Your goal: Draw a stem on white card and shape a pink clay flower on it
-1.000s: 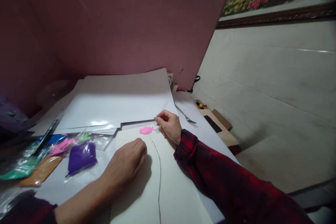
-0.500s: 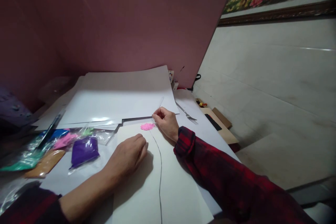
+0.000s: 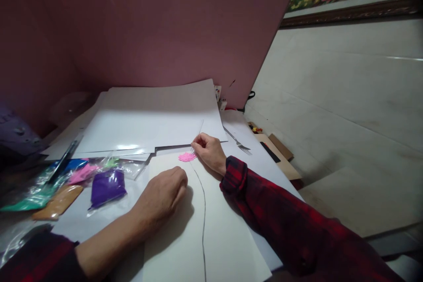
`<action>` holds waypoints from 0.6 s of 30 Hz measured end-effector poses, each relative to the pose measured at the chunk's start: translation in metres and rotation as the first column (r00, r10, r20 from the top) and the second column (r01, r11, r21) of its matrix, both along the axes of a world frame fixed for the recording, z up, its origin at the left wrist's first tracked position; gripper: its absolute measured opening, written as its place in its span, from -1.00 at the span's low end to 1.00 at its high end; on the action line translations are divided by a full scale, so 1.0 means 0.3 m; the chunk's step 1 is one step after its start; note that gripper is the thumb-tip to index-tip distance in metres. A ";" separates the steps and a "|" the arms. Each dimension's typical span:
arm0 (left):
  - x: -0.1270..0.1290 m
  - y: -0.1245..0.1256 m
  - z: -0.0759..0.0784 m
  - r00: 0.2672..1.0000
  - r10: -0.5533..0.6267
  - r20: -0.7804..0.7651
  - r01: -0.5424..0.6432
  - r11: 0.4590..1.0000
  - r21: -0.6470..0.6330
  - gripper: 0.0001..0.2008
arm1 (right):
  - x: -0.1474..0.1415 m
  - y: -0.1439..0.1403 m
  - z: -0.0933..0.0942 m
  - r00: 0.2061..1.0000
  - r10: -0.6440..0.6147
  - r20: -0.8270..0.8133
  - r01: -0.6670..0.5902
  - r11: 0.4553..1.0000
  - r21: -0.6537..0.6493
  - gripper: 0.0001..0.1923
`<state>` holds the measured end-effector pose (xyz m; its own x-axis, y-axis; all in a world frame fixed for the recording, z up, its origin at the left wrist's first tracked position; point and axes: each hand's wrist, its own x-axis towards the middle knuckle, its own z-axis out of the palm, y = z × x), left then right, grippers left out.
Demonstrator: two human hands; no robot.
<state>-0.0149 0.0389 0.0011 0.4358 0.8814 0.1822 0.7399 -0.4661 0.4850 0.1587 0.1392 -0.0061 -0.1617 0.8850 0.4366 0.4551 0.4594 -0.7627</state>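
A patch of pink clay [image 3: 187, 157] with a ragged edge lies near the top of a white drawing sheet [image 3: 231, 246]. From it a curved dark pencil line [image 3: 204, 211] runs down the paper. My right hand [image 3: 209, 150] pinches a thin fork [image 3: 201, 128], its handle slanting up and its tines at the right side of the clay. My left hand [image 3: 167, 189] is closed, its fingers curled, over the left part of the sheet below the clay. Whatever it may hold is hidden under the fingers.
Purple [image 3: 107, 187], brown [image 3: 58, 202] and other coloured clay packets lie at the left with a dark pen [image 3: 62, 161]. Large white boards [image 3: 148, 114] are stacked behind the sheet. A second fork [image 3: 240, 143] lies to the right, near brown cardboard [image 3: 280, 147].
The whole view has shifted slightly. My right hand stays at the clay with the fork, whose handle leans a little differently. My left hand keeps its curled pose.
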 end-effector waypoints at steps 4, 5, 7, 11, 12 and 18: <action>0.002 0.001 -0.003 1.000 0.003 0.003 -0.003 1.000 0.016 -0.84 | 0.000 0.001 -0.002 1.000 -0.004 0.020 0.004 1.000 0.006 -0.90; 0.002 0.001 -0.003 1.000 0.004 0.000 -0.004 1.000 0.017 -0.83 | 0.000 0.001 -0.001 1.000 -0.003 0.028 0.003 1.000 0.006 -0.90; 0.002 0.002 -0.003 1.000 -0.002 -0.010 0.002 1.000 0.013 -0.83 | 0.000 0.000 -0.001 0.999 -0.002 0.048 0.002 1.000 0.006 -0.90; 0.002 0.005 -0.007 1.000 -0.005 -0.023 0.005 1.000 0.019 -0.82 | 0.001 0.001 -0.001 0.996 -0.006 0.084 0.005 1.000 0.013 -0.90; 0.002 0.006 -0.008 1.000 -0.005 -0.024 0.005 1.000 0.024 -0.82 | 0.001 0.002 -0.003 0.996 -0.008 0.088 0.007 1.000 0.016 -0.90; 0.008 0.003 -0.005 0.999 0.011 -0.042 -0.010 1.000 0.028 -0.80 | 0.002 0.005 -0.010 0.994 -0.014 0.106 0.011 0.999 0.030 -0.90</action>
<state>-0.0126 0.0399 -0.0004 0.4343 0.8808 0.1888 0.7643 -0.4712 0.4403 0.1594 0.1407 -0.0092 -0.1974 0.8743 0.4434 0.5384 0.4746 -0.6963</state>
